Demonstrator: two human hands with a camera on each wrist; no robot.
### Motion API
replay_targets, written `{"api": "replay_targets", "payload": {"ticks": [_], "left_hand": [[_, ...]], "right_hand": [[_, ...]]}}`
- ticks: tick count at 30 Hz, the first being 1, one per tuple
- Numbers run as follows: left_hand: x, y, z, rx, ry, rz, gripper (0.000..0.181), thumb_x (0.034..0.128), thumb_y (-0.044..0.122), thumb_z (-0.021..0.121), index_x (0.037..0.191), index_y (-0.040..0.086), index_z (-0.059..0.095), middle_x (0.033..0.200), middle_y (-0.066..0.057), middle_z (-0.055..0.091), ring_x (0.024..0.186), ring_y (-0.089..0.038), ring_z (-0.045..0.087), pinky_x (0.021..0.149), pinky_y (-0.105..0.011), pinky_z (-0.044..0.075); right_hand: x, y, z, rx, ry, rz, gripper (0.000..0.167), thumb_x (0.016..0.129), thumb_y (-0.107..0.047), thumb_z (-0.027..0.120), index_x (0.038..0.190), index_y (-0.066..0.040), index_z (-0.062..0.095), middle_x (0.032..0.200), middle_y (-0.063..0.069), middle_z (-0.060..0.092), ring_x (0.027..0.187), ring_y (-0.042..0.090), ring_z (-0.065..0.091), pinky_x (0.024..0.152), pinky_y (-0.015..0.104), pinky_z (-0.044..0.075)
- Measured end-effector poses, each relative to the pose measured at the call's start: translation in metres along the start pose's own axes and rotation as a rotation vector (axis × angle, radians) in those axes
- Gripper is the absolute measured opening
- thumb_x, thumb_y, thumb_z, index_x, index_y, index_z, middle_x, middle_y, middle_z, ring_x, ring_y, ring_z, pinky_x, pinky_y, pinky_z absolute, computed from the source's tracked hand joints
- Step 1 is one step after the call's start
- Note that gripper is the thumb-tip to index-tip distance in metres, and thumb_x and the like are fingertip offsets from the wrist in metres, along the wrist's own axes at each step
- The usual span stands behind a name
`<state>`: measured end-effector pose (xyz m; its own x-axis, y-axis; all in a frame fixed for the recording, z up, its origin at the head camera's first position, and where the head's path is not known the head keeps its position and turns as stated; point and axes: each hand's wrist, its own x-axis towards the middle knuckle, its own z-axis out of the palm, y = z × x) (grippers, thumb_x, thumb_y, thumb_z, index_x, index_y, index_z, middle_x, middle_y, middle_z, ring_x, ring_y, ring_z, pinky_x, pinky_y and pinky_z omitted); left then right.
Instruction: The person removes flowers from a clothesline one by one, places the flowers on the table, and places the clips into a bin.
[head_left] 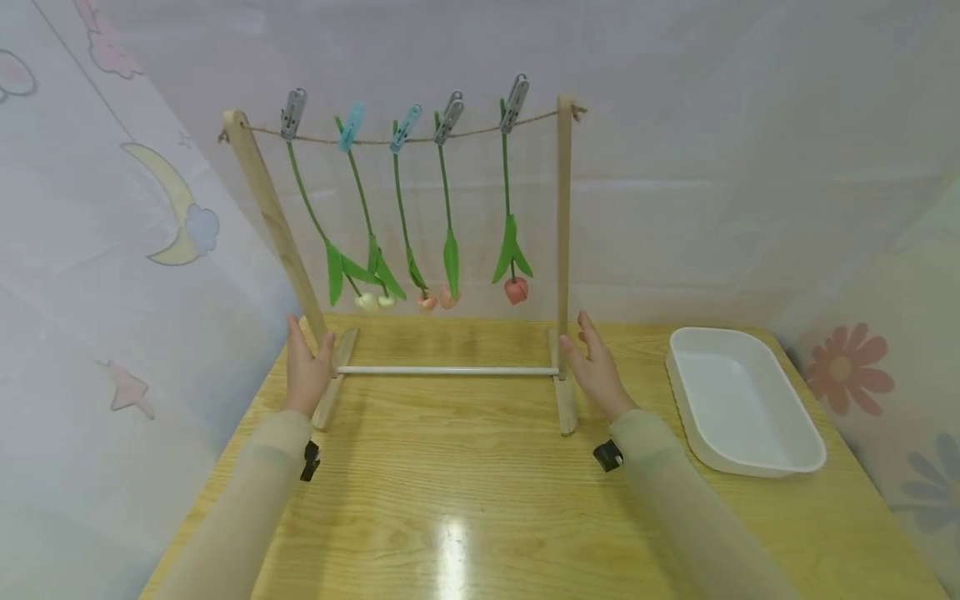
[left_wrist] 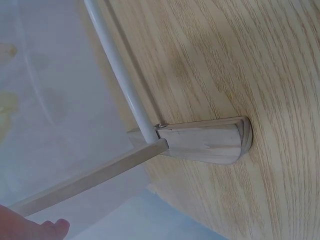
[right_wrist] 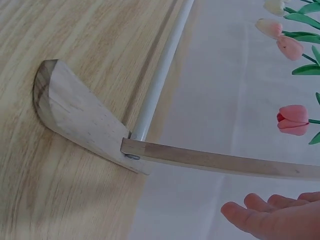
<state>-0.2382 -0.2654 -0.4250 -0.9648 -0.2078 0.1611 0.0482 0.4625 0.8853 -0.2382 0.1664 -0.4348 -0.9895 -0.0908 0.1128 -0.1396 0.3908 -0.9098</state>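
A wooden rack with a left post (head_left: 270, 217), a right post (head_left: 564, 225) and a white crossbar (head_left: 450, 370) stands on the table. Several artificial tulips hang head down from its twine (head_left: 480, 132), including a red one (head_left: 516, 290), under grey and blue clothespins (head_left: 405, 127). My left hand (head_left: 306, 375) is beside the left post's lower end, fingers extended and thumb at the wood. On the other side, my right hand (head_left: 597, 375) flanks the right post with fingers spread upward. In the right wrist view its fingers (right_wrist: 250, 217) appear apart from the post; whether either thumb touches is unclear.
At the right of the wooden table (head_left: 450, 475) sits a white plastic tray (head_left: 742, 400). A printed cloth backdrop (head_left: 712, 208) rises behind and at both sides. The rack's flat wooden feet (head_left: 566, 408) point toward me.
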Motion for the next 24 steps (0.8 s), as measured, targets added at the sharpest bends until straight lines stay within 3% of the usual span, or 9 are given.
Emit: {"api": "replay_targets", "payload": {"ticks": [14, 24], "left_hand": [[0.004, 0.002, -0.007, -0.014, 0.003, -0.049, 0.083, 0.1036, 0.041, 0.039, 0.151, 0.008, -0.020, 0.159, -0.011, -0.017, 0.145, -0.023, -0.011, 0.118, -0.038, -0.004], [0.008, 0.009, -0.014, -0.011, -0.013, -0.034, 0.081, 0.1047, 0.035, 0.040, 0.150, 0.006, -0.021, 0.159, -0.015, -0.012, 0.146, -0.032, -0.003, 0.118, -0.043, 0.000]], "right_hand": [[0.006, -0.001, 0.004, -0.008, -0.007, 0.007, 0.068, 0.105, -0.031, 0.043, 0.155, -0.003, 0.005, 0.160, 0.019, 0.012, 0.142, 0.041, 0.019, 0.113, 0.057, 0.021], [0.007, -0.006, 0.004, 0.021, -0.009, 0.028, 0.068, 0.105, -0.028, 0.044, 0.156, -0.006, 0.004, 0.160, 0.017, 0.010, 0.143, 0.042, 0.018, 0.113, 0.057, 0.024]]}}
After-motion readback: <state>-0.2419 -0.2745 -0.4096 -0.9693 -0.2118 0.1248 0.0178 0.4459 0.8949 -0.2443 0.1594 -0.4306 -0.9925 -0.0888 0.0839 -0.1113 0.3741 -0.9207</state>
